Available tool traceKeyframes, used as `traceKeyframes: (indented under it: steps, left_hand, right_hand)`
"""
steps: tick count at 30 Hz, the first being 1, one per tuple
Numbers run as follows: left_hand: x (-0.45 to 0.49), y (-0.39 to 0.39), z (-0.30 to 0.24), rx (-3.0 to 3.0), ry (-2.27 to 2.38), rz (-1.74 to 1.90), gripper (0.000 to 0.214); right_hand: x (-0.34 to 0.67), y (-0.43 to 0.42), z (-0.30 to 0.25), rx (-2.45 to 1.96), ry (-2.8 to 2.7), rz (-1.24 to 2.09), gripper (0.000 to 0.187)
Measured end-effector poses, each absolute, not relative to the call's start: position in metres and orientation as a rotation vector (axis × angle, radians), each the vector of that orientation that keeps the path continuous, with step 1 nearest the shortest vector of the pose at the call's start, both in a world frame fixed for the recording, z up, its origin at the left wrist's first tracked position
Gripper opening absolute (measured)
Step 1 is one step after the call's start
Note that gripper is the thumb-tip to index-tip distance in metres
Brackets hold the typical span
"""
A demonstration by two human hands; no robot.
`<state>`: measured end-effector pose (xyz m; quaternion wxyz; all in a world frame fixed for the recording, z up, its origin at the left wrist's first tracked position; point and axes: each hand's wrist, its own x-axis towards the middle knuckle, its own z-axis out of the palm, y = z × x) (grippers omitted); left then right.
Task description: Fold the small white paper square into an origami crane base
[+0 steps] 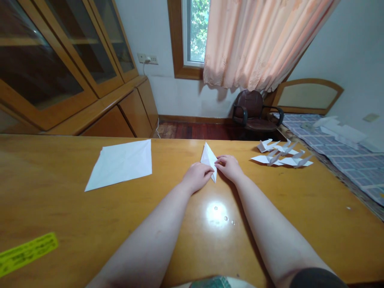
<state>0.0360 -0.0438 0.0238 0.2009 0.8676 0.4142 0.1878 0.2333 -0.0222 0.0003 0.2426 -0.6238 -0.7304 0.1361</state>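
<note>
A folded piece of white paper (208, 154), narrow and kite-shaped, lies on the wooden table in front of me with one point facing away. My left hand (198, 176) rests over its left side, fingers closed and pressed on the paper near its lower part. On the right edge, my right hand (229, 167) pinches the paper between thumb and fingertips. The fingers hide part of the folds. Several folded paper cranes (295, 161) stand grouped at the right of the table. To the left lies a flat white paper sheet (121, 165).
The wooden table (120, 228) spans the view, with a yellow label (28, 254) at the lower left. Beyond it are a glass-door cabinet (99, 48), a brown armchair (253, 108) and a bed (330, 140) with a checked cover. A pink curtain (255, 40) hangs by the window.
</note>
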Motion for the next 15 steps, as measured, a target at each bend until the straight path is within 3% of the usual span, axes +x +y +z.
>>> traceKeyframes:
  steps: [3, 6, 15]
  left_hand:
    - [0.031, -0.038, 0.020, 2.258, 1.673, 0.610, 0.027]
    - [0.027, -0.035, 0.016, 2.127, 1.980, 0.510, 0.041]
    - [0.028, -0.033, 0.010, 2.165, 1.814, 0.464, 0.035]
  right_hand:
    - [0.220, -0.026, 0.004, -1.632, -2.090, 0.408, 0.010]
    - [0.212, -0.030, 0.007, -1.609, -2.123, 0.416, 0.010]
    - [0.212, -0.031, 0.009, -1.666, -2.026, 0.407, 0.013]
